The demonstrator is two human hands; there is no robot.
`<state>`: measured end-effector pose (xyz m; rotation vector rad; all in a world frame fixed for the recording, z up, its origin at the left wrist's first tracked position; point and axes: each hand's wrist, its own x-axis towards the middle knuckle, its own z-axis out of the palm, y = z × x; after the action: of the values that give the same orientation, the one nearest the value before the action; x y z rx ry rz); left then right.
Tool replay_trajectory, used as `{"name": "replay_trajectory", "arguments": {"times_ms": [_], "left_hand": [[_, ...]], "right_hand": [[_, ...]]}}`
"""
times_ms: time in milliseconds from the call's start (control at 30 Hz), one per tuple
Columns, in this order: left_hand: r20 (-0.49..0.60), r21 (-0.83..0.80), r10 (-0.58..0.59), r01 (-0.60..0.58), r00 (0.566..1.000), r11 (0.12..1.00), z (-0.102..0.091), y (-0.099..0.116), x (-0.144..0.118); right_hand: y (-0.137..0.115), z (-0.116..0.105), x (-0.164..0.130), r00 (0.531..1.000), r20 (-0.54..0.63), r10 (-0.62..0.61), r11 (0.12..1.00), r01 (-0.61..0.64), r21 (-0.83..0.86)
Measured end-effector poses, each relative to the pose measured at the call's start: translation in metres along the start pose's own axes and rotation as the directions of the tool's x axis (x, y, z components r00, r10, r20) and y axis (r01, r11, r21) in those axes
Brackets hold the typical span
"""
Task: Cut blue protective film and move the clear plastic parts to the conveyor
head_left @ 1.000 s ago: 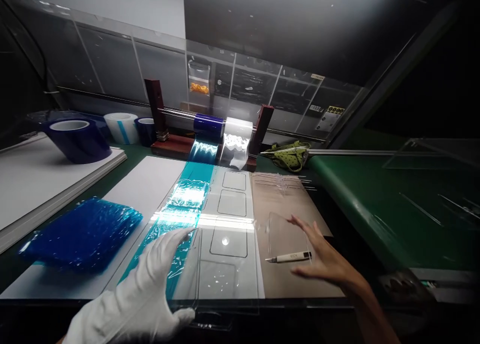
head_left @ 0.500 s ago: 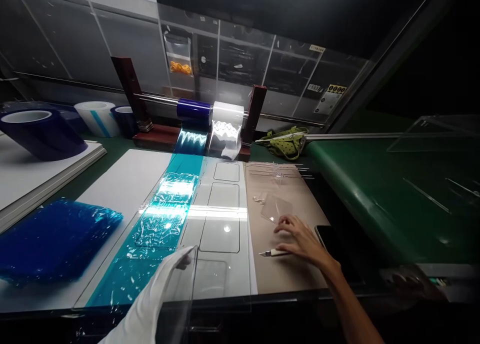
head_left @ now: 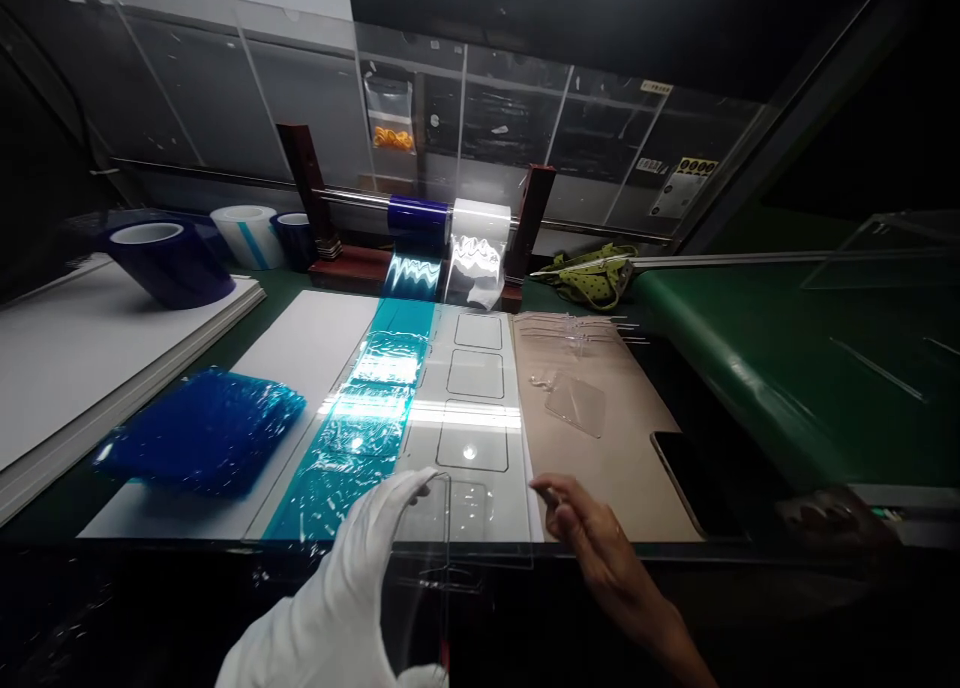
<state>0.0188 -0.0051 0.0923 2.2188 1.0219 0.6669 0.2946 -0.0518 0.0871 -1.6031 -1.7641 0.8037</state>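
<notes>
My left hand (head_left: 337, 588), in a white glove, grips a clear plastic panel (head_left: 427, 588) by its edges, held upright at the table's front edge. Fingertips rest at its top corner and the thumb lies low down. My bare right hand (head_left: 592, 538) hovers over the near left part of the brown board (head_left: 630, 468), fingers curled together; what lies in them is hidden. A small clear plate (head_left: 576, 404) lies beyond it on the board. Between the hands is a white sheet with black rounded outlines (head_left: 472, 436), beside a strip of blue film (head_left: 352, 438).
Blue and clear film rolls (head_left: 481, 223) hang on a wooden stand (head_left: 352, 268). A blue-wrapped stack (head_left: 210, 428) and large tape rolls (head_left: 172, 268) lie left. A phone (head_left: 682, 478) and thin rods (head_left: 585, 330) lie right, with a green bag (head_left: 589, 276) behind.
My right hand has moved left and nearer, its fingers drawing in. The white-handled craft knife seen by it before is out of sight. My left hand has drawn the panel nearer.
</notes>
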Motion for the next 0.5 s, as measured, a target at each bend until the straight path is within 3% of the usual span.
{"name": "replay_trajectory", "arguments": {"times_ms": [167, 400, 500], "left_hand": [[0.04, 0.043, 0.018, -0.02, 0.999, 0.999, -0.004, -0.003, -0.037], [0.08, 0.052, 0.042, -0.047, 0.996, 0.998, -0.003, -0.01, -0.06], [0.089, 0.048, 0.043, -0.048, 0.995, 0.998, -0.002, -0.009, -0.063]], "right_hand": [[-0.055, 0.042, -0.021, 0.98, 0.145, -0.135, 0.969, 0.1, 0.226], [-0.072, 0.068, -0.022, 0.966, 0.214, -0.143, 0.971, 0.095, 0.22], [-0.075, 0.075, -0.02, 0.963, 0.216, -0.16, 0.951, 0.092, 0.294]]}}
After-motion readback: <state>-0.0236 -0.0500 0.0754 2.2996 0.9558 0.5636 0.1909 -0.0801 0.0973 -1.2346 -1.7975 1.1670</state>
